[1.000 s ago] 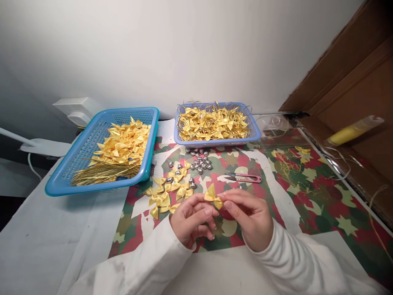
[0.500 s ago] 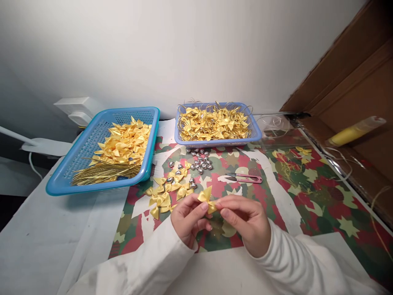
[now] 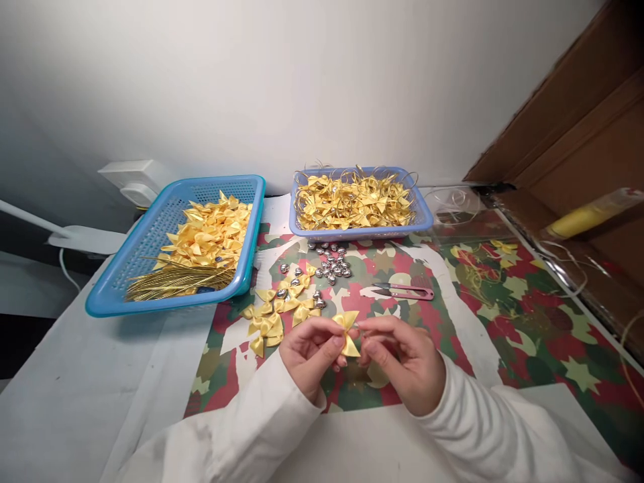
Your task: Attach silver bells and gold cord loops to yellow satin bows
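My left hand pinches a yellow satin ribbon bow between thumb and fingers, just above the patterned sheet. Close by on the bow's right, my right hand has thumb and forefinger drawn together. What it grips, if anything, is too small to make out. Several loose yellow bows lie beyond my left hand, with a few silver jingle bells among them. More jingle bells are heaped farther back. Pink-handled thread snips rest beyond my right hand.
A blue basket at left holds yellow bows and a bundle of gold cords. Another basket at the back contains bows with gold loops. Thread scraps lie at right, near a cardboard wall and a yellow tube.
The bow has turned in my left hand, so its tails now point up and down. My right fingers have shifted slightly away from it. The whole view has moved a little.
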The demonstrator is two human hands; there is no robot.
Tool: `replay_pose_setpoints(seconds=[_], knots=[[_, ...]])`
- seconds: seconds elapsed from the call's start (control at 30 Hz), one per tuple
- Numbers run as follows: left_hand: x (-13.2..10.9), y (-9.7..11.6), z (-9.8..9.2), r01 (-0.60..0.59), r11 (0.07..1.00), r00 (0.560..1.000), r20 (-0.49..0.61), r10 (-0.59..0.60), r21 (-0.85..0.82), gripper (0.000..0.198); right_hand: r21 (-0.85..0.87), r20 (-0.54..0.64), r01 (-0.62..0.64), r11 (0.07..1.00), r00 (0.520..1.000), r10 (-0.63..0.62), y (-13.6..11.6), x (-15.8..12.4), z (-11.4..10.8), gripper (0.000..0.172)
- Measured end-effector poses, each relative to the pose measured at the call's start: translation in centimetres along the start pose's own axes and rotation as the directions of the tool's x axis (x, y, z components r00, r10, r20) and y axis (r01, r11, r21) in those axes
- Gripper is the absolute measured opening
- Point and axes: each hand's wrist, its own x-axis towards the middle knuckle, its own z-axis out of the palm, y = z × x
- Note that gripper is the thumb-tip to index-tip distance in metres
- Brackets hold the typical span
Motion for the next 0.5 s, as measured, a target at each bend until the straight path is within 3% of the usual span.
replay_pose_setpoints(seconds=[0.3, 0.5], knots=[[0.2, 0.4, -0.7, 0.227, 0.954, 0.970, 0.128, -0.205, -0.195, 0.023, -0.212, -0.021, 0.226, 0.951, 0.972, -0.235, -0.2, 0.1, -0.2, 0.014], [0.0, 1.0, -0.6, 0.360, 0.888, 0.921, 0.260, -0.290, -0.287, 0.032, -0.255, 0.004, 0.248, 0.935, 0.967, -0.255, -0.4, 0.3, -0.4, 0.014]])
